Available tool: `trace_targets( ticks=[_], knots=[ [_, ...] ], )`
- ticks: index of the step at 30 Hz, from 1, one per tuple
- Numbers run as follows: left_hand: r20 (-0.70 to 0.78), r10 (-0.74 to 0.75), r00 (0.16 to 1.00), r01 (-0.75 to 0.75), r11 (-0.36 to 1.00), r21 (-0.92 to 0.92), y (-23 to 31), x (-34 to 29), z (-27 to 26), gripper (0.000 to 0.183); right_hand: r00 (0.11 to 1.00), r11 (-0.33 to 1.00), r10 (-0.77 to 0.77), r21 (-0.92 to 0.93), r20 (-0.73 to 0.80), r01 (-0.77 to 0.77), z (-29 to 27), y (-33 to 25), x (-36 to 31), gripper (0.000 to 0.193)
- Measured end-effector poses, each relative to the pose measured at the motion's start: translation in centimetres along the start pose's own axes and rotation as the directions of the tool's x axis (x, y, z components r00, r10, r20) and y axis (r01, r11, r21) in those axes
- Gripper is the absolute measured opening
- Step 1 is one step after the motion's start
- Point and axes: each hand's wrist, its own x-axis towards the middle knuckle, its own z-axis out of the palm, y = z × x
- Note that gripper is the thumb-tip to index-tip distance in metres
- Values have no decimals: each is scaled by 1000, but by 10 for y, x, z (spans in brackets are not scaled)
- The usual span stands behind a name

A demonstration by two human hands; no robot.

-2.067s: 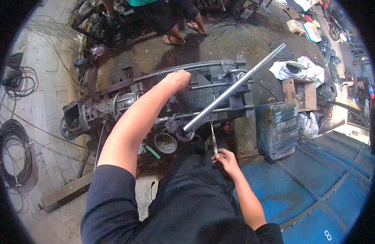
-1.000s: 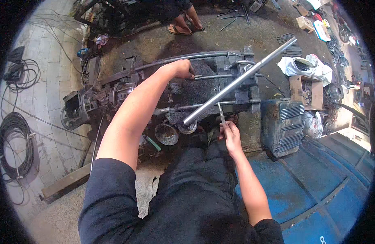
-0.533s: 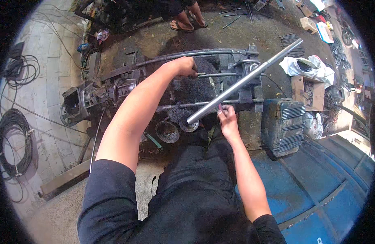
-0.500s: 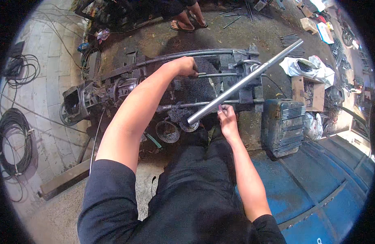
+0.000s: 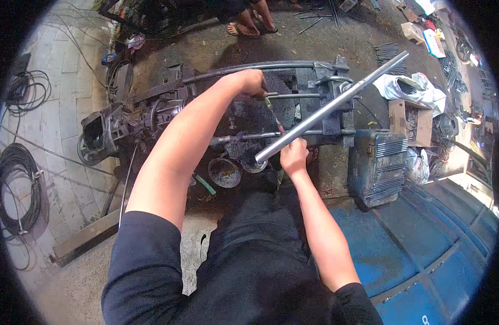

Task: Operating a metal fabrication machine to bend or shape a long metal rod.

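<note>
A dark greasy machine with long parallel rails (image 5: pixel 293 65) lies across the view in front of me. My left hand (image 5: pixel 253 83) is closed at the left end of a thin steel rod (image 5: pixel 298 96) on the machine's middle line. My right hand (image 5: pixel 294 156) is shut round a slim brush-like tool (image 5: pixel 276 120) with a reddish handle. Its pale tip reaches up to the rod just beside my left fingers. A long bright metal pipe (image 5: pixel 331 110) slants over the machine's right side, above my right hand, and hides part of the tool's handle.
Two round bowls (image 5: pixel 224 173) sit at the machine's near side, by a green strip (image 5: pixel 205 184). On the right stand a ribbed metal case (image 5: pixel 377 168) and a cardboard box (image 5: pixel 417 122). Coiled black hose (image 5: pixel 16 189) lies left. Another person's feet (image 5: pixel 249 27) are beyond the machine.
The tool in my right hand has swung up and left, so its tip meets the rod by my left hand. My left hand has shifted slightly up; the view moved a little.
</note>
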Motion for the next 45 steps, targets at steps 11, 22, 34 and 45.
trace_targets(
  ticks=[11,22,34,45],
  knots=[
    [31,19,999,-17,998,-65,-12,4,0,33,973,977,-177,93,-145,192,-4,-6,-7,15],
    [28,19,999,-20,1000,17,-12,12,4,32,955,958,-232,126,-186,257,0,1,-7,21],
    [13,-20,1000,22,994,-110,-2,1,3,31,974,940,-88,306,-210,151,-7,-11,-10,20],
    [15,-40,999,41,996,-77,4,-2,-2,31,988,975,-36,213,-149,67,-4,-5,-3,26]
  ],
)
